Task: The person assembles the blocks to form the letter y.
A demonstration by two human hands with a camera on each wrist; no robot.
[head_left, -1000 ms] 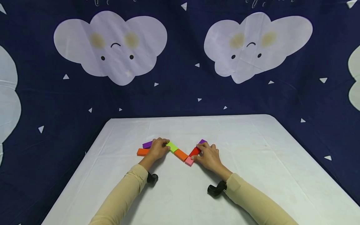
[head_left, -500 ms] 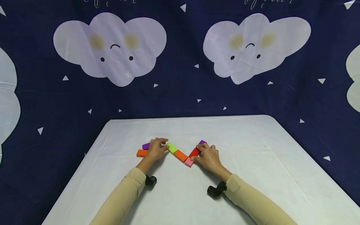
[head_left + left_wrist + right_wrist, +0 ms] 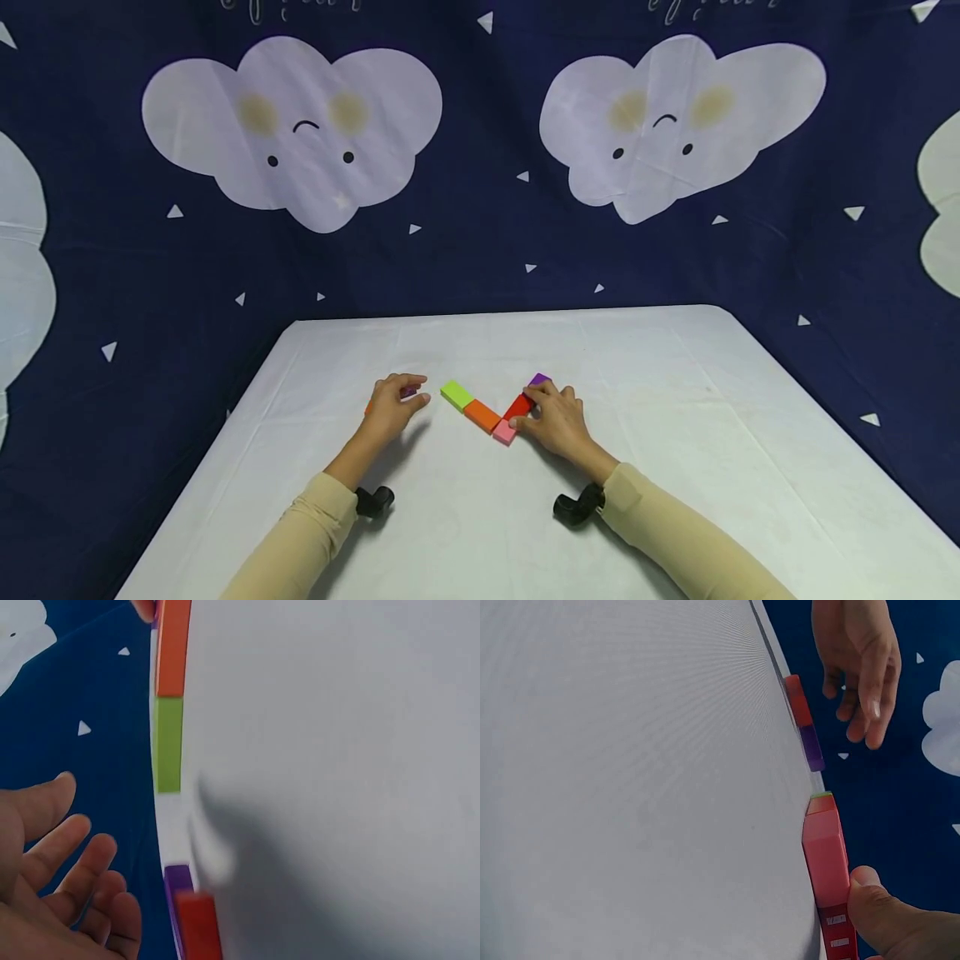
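My left hand [image 3: 392, 407] is raised with fingers spread and nothing in them, over a purple block [image 3: 178, 879] and an orange block [image 3: 199, 926] on the left. In the head view it hides most of both. A lime green block [image 3: 456, 396] lies end to end with another orange block [image 3: 482, 416], forming one arm of a V. At its bottom corner is a pink block [image 3: 504, 432], and a red block [image 3: 517, 407] and a purple block [image 3: 539, 379] run up the other arm. My right hand [image 3: 558, 419] pinches the red block, its thumb [image 3: 870, 900] against the side.
The blocks lie on a white-covered table [image 3: 480, 517], whose far edge meets a dark blue cloth [image 3: 480, 275] printed with clouds and triangles. Black wrist mounts [image 3: 577, 506] hang under both sleeves, close over the tabletop.
My left hand has let go of the lime green block and drawn back to the left, over the loose purple and orange blocks. The right hand stays in place.
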